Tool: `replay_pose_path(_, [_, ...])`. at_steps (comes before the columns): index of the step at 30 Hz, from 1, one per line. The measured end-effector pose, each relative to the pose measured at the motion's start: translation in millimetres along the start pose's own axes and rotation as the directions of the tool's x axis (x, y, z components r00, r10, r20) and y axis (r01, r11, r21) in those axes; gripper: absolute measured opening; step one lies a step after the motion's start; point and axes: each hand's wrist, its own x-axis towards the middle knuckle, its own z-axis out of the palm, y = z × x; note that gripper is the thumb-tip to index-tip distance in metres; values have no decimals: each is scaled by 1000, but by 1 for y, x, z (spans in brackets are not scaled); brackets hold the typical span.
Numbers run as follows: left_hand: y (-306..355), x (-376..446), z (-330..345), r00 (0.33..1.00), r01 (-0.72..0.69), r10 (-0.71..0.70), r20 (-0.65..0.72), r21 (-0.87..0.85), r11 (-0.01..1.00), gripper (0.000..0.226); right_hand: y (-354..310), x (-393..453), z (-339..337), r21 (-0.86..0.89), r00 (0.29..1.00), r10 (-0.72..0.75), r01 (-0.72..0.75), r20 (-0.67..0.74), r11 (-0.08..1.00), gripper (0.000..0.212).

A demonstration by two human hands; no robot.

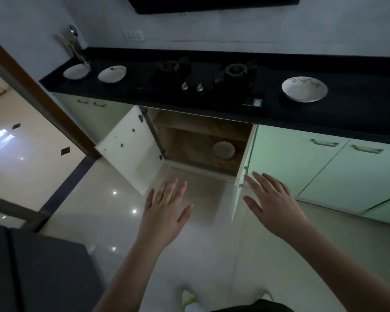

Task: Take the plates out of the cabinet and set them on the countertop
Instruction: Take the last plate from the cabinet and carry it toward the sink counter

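The lower cabinet (196,136) below the stove stands with both doors open. One pale plate (223,150) lies inside it on the bottom shelf, to the right. On the black countertop (358,113) sit three white plates: one at far left (76,71), one beside it (112,73), and a patterned one (304,89) at the right. My left hand (166,207) hovers flat with fingers spread in front of the cabinet, holding nothing. My right hand (271,200) is also flat and empty, its fingertips close to the edge of the right door (243,174).
A two-burner gas stove (203,75) occupies the counter's middle. A utensil holder (76,47) stands at the back left. The left door (131,147) swings out over the glossy floor. Shut green cabinets (313,163) lie right. A dark surface (38,271) is at bottom left.
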Motion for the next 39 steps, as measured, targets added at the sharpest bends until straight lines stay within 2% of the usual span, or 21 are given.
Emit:
replay_pose_path(8, [-132,-37,1,998,63,-62,31,-29,998,72,-130,60,13,0,996,-84,84,0,996,75])
replay_pose_path(14, [-186,-27,-4,998,66,-67,-7,-71,995,71,-185,78,25,-10,993,-120,120,17,993,75])
replay_pose_path(18, [-198,-9,0,993,115,-120,-16,-171,979,73,-184,97,29,-37,995,-99,100,25,994,70])
replay_pose_path(21, [-199,17,8,997,82,-80,19,-202,976,75,-175,115,31,-24,998,-66,67,24,997,72])
replay_pose_path(30, [-203,150,-12,999,-40,41,4,-110,993,77,-143,197,36,54,999,41,-40,-7,998,67])
replay_pose_path(35, [-205,203,-21,995,-97,98,25,-49,994,75,-136,245,31,101,1000,24,-23,-13,995,64])
replay_pose_path(39, [-204,229,-15,990,-122,125,59,-62,991,74,-129,272,29,114,1000,24,-24,2,993,63])
